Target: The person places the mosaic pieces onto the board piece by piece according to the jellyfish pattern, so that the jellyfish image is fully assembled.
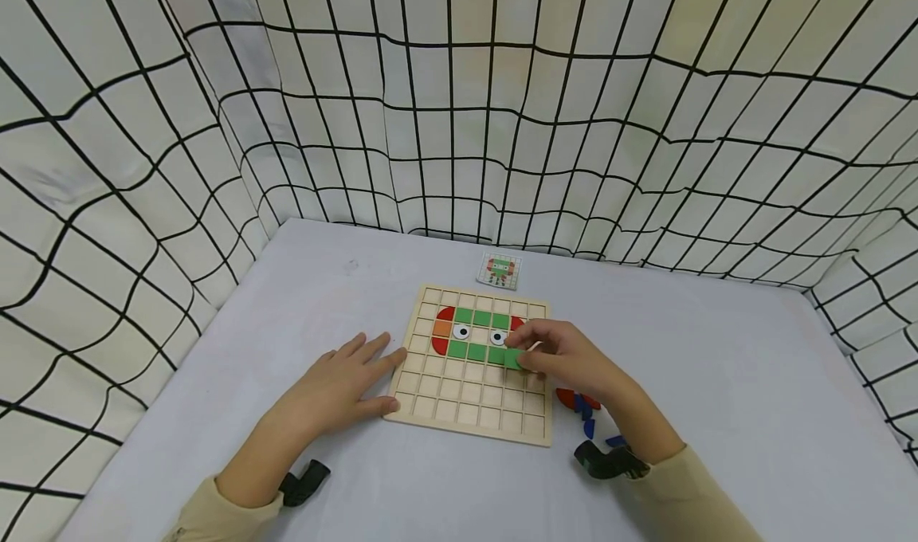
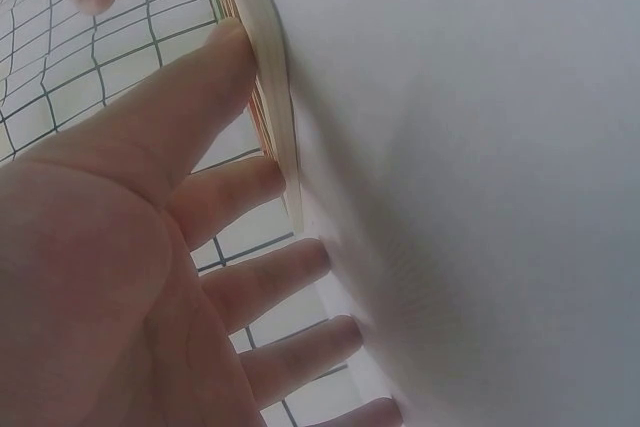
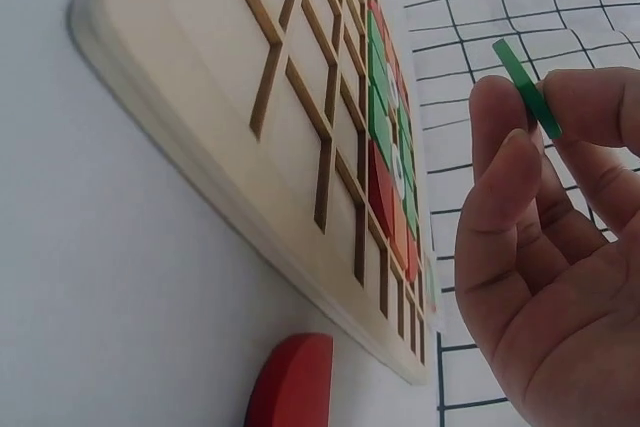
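Note:
A wooden grid board (image 1: 448,402) lies on the white table, with red, green, orange and eye-marked tiles set in its upper rows. Above the board my right hand (image 1: 566,357) pinches a green square tile (image 3: 527,89) between thumb and fingers, seen edge-on in the right wrist view. My left hand (image 1: 344,386) is spread flat at the board's left side. Its thumb and a finger touch the wooden edge (image 2: 275,77), while the other fingertips rest on the table. The cells under the right hand are partly hidden.
A small picture card (image 1: 500,271) lies beyond the board. Loose red pieces (image 1: 565,398) and blue pieces (image 1: 589,428) sit at the board's lower right, partly behind the right forearm. Black netting (image 1: 452,111) rises around the table's back and sides.

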{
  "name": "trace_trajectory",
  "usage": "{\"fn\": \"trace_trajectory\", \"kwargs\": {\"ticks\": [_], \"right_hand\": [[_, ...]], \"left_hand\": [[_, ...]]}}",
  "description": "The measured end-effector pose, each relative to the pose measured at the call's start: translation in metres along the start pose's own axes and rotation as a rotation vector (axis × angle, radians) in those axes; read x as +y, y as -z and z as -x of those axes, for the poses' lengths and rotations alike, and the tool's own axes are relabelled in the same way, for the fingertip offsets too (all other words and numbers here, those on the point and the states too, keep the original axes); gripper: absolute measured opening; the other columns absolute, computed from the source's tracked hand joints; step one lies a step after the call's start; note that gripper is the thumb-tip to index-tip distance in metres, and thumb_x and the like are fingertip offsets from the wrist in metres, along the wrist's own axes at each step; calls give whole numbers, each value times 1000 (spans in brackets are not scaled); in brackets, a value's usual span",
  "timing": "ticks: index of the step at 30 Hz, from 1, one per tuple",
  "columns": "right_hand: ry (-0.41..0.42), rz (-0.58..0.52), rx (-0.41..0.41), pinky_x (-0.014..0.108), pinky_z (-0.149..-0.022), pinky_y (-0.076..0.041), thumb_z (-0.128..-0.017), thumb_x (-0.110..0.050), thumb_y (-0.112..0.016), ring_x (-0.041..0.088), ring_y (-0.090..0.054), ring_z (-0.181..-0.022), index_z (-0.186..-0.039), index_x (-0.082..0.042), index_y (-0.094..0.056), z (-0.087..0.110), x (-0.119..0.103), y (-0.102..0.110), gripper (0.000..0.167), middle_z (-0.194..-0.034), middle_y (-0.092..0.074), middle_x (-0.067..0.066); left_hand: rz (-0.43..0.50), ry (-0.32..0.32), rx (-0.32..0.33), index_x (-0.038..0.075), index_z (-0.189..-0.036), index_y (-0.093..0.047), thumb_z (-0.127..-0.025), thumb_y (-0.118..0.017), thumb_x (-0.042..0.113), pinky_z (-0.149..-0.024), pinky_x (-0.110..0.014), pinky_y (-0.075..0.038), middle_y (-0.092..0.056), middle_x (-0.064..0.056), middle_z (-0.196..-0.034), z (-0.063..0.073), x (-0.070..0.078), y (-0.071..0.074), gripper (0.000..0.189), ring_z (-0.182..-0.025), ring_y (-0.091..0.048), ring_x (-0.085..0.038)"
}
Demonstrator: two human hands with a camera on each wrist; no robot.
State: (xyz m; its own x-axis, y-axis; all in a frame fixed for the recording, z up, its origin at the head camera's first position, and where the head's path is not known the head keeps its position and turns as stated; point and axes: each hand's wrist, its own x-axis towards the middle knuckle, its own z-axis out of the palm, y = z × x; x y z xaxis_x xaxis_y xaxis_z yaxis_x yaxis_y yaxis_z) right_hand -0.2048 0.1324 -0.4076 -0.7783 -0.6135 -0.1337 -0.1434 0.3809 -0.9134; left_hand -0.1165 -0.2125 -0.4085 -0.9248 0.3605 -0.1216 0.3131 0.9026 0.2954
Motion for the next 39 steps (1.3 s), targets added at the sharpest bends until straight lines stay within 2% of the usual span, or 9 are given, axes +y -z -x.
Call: {"fn": "trace_trajectory", "kwargs": {"ticks": [6, 14, 22, 28, 35, 39], "right_hand": [[-1, -15, -17, 35, -65, -56, -97, -7, -60, 40, -61, -74, -118, -5, -67, -3, -3, -4, 22, -107, -62, 14], [-10, -42, -25, 35, -64, -55, -96, -9, -62, 37, -63, -78, -118, -6, -67, -8, -3, -9, 22, -107, -62, 13], [25, -28, -25, 35, -67, -56, -94, -9, -64, 28, -62, -81, -116, -8, -69, -14, -3, -16, 22, -106, -63, 8], [54, 40, -20, 29, -69, -54, -91, -7, -68, 22, -62, -82, -115, -8, -69, -18, -2, -23, 24, -104, -65, 4], [-7, 111, 18, 32, -73, -53, -88, -9, -71, 19, -63, -84, -108, -18, -71, -20, -4, -32, 22, -102, -67, -3], [0, 177, 25, 32, -72, -53, -88, -9, -72, 17, -63, -80, -104, -22, -71, -22, -4, -35, 21, -97, -67, -5]], "left_hand": [[0, 0, 3, 19, -151, -46, -90, -70, 46, -104, -72, -33, -37, -16, -158, 0, 0, 0, 71, -144, -32, -48], [3, 0, 6, 20, -151, -46, -91, -69, 47, -104, -72, -33, -37, -15, -159, 1, 0, -1, 70, -144, -32, -48], [3, 2, 3, 21, -151, -46, -90, -70, 47, -104, -73, -33, -37, -15, -158, 1, 0, -1, 71, -144, -32, -48], [4, 5, 1, 20, -151, -46, -90, -69, 47, -105, -72, -32, -37, -15, -159, 0, 0, -1, 71, -144, -31, -48], [0, 6, 2, 20, -151, -46, -90, -69, 47, -105, -72, -33, -37, -15, -159, 1, 0, 0, 71, -144, -31, -48], [-3, 3, 3, 20, -151, -46, -90, -69, 47, -104, -72, -33, -37, -15, -159, 1, 0, 0, 71, -144, -31, -48]]}}
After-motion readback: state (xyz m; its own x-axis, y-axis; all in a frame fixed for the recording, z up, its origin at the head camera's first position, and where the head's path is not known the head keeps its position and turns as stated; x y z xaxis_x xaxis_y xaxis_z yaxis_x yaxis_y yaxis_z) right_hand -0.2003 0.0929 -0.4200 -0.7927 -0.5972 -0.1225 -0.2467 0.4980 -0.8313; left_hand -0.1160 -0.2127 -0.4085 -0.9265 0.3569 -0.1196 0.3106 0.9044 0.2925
